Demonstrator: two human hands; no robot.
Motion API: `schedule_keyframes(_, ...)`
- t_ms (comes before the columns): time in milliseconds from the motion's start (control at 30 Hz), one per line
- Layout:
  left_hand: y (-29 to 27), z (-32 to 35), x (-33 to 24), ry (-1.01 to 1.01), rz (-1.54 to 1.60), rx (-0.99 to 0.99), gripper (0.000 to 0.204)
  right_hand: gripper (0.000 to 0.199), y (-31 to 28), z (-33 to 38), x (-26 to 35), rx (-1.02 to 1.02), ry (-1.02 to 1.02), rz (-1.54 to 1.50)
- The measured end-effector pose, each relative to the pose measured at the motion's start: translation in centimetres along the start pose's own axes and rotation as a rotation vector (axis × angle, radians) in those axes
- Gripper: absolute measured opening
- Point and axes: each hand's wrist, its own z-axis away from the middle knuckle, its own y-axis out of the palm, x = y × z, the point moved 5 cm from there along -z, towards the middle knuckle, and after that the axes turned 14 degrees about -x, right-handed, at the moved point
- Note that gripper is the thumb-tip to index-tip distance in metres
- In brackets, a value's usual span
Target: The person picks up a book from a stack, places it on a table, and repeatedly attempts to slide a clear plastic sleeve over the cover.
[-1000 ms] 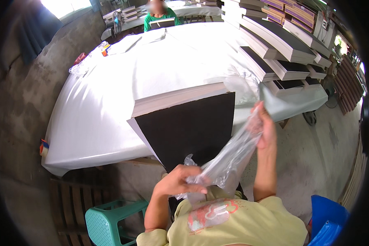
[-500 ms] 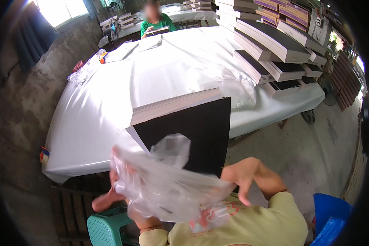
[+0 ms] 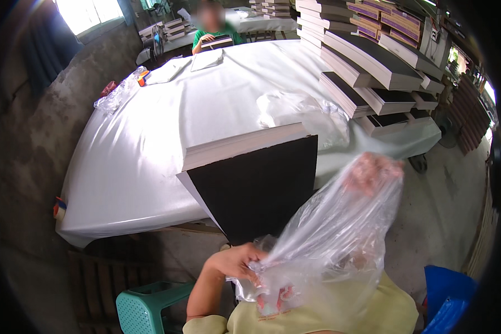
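Observation:
A clear plastic bag stretches slantwise across my front. My left hand pinches its lower edge near my chest. My right hand is raised inside the bag's upper right end, its fingers smeared by motion and seen through the film. Just ahead of me, a thick black-covered block of pale sheets leans at the table's near edge, black face toward me. Neither hand touches it.
A white-covered table spreads ahead. Stacks of black-and-white blocks fill its right side, with crumpled plastic beside them. Across sits a person in green. A tape roll is at the left edge; a green stool stands below.
My right hand has risen to the upper right inside the bag, drawing it out long. My left hand has moved right and down to the bag's lower edge. The black-covered block stays put.

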Motion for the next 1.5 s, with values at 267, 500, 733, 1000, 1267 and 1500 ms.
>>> schedule_keyframes(267, -5.2, 6.4, 3.6, 0.463, 1.021, -1.313, 0.014, 0.044, -4.1, 3.9, -3.6, -0.869, 0.056, -0.205)
schedule_keyframes(500, -7.1, 7.5, 0.9, 0.837, 1.192, -1.300, 0.047, 0.031, -1.3, 11.4, -8.7, -0.622, 0.729, 0.398)
schedule_keyframes(733, -1.7, 3.5, 2.2, 0.327, 1.083, -1.234, 0.070, 0.055, -1.9, 4.2, -2.7, -0.975, -0.214, -0.622)
schedule_keyframes(1000, -7.8, 10.6, 1.0, 0.216, 0.634, -1.162, 0.059, 0.068, -1.9, 8.6, -2.6, -0.402, 0.630, 0.501)
schedule_keyframes(1267, -9.3, 7.5, -3.8, 0.188, -0.622, -1.784, 0.036, 0.044, -1.7, 3.0, -2.8, -1.066, 0.020, 1.796)
schedule_keyframes(1500, -10.3, 4.6, -4.5, 0.155, -0.936, -1.947, 0.062, 0.051, -3.2, 0.9, -2.8, -0.810, -0.110, 2.195)
